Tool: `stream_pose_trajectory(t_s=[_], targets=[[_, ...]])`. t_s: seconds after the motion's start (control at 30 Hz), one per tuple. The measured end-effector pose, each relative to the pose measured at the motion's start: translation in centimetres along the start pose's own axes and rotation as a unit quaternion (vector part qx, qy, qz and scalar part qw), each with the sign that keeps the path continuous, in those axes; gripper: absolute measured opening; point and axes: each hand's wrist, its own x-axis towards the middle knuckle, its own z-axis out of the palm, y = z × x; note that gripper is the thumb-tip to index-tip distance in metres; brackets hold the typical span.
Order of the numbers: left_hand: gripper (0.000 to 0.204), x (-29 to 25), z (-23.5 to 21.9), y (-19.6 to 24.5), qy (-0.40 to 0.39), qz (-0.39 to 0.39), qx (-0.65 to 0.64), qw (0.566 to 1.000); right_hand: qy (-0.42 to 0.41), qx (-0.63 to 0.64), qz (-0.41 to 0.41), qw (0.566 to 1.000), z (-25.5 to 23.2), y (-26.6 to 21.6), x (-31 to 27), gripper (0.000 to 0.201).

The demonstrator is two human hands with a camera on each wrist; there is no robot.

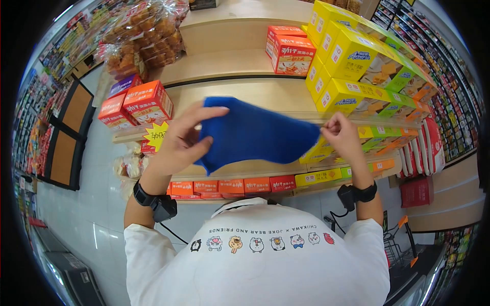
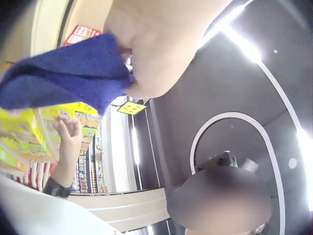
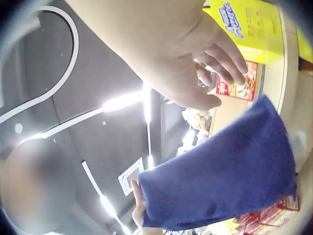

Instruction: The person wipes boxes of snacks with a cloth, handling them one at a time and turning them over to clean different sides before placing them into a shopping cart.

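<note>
A blue cloth [image 1: 255,133] is spread out in the air in front of the shelves, its surface fuzzy in the right wrist view. My left hand [image 1: 179,140] grips its left end between thumb and fingers. The right hand [image 1: 343,135] is beside the narrower right end and overlaps its tip in the head view. Seen from the right wrist, the right hand [image 3: 195,63] has loosely bent fingers, with a gap between them and the cloth [image 3: 225,171]. From the left wrist, that hand [image 2: 68,128] shows below the cloth [image 2: 68,73], holding nothing.
Yellow boxes [image 1: 352,56] are stacked at the right of the wooden shelf [image 1: 219,61]. Red boxes [image 1: 148,102] stand at its left, near bagged bread [image 1: 148,38]. A yellow price sign [image 1: 156,135] sticks out by the left forearm. More red boxes [image 1: 229,187] line the lower shelf.
</note>
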Motion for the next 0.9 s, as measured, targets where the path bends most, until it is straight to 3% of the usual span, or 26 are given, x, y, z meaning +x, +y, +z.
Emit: stream_pose_trajectory(t_s=[0.07, 0.13, 0.2, 0.3, 0.4, 0.5, 0.53, 0.6, 0.63, 0.67, 0.7, 0.77, 0.83, 0.9], targets=[[0.059, 0.4, 0.5, -0.5, -0.074, -0.068, -0.105, 0.989, -0.073, -0.022, -0.049, 0.996, 1.3, -3.4, -0.2, 0.035], [0.059, 1.0, 1.2, -0.6, -0.136, -0.124, -0.191, 0.964, -0.173, 0.053, -0.208, 0.961, 3.0, -6.1, 0.0, 0.060], [0.061, 1.7, 1.6, -0.7, -0.183, -0.168, -0.255, 0.935, -0.299, 0.141, -0.241, 0.912, 5.2, -8.1, 0.1, 0.076], [0.062, 1.1, 1.2, -2.8, -0.224, -0.172, -0.315, 0.906, -0.383, 0.227, -0.243, 0.862, 10.2, -7.7, -0.2, 0.078], [0.064, 0.0, 0.0, -2.9, -0.254, -0.196, -0.356, 0.878, -0.502, 0.299, -0.113, 0.804, 13.1, -6.5, -0.7, 0.077], [0.067, -1.0, -0.8, -4.4, -0.156, -0.144, -0.288, 0.934, -0.515, 0.347, -0.142, 0.771, 13.8, -7.0, -1.6, 0.064], [0.067, -1.2, -0.8, -4.4, -0.110, -0.193, -0.332, 0.917, -0.508, 0.416, -0.060, 0.752, 13.4, -7.2, -1.8, 0.060], [0.067, -1.8, -0.3, -5.9, 0.028, -0.225, -0.478, 0.849, -0.473, 0.538, 0.107, 0.690, 11.9, -7.6, -1.9, 0.052], [0.069, -2.2, 0.0, -7.2, 0.095, -0.236, -0.543, 0.800, -0.472, 0.588, 0.114, 0.647, 11.7, -7.3, -1.7, 0.050], [0.065, -3.0, 0.4, -9.6, 0.108, -0.248, -0.606, 0.748, -0.469, 0.636, 0.121, 0.601, 11.5, -6.9, -1.4, 0.048], [0.066, -3.7, 1.2, -10.2, 0.067, -0.249, -0.666, 0.700, -0.462, 0.681, 0.127, 0.553, 11.5, -6.6, -1.2, 0.046], [0.069, -5.2, 3.2, -10.6, -0.019, -0.243, -0.770, 0.590, -0.456, 0.701, 0.157, 0.525, 11.8, -6.3, -0.9, 0.046], [0.069, -7.0, 3.8, -11.7, -0.024, -0.238, -0.740, 0.629, -0.446, 0.718, 0.199, 0.496, 11.6, -6.7, -0.8, 0.046], [0.066, -7.7, 3.5, -12.2, -0.019, -0.280, -0.669, 0.688, -0.419, 0.662, 0.246, 0.571, 11.8, -7.2, -0.6, 0.047]])
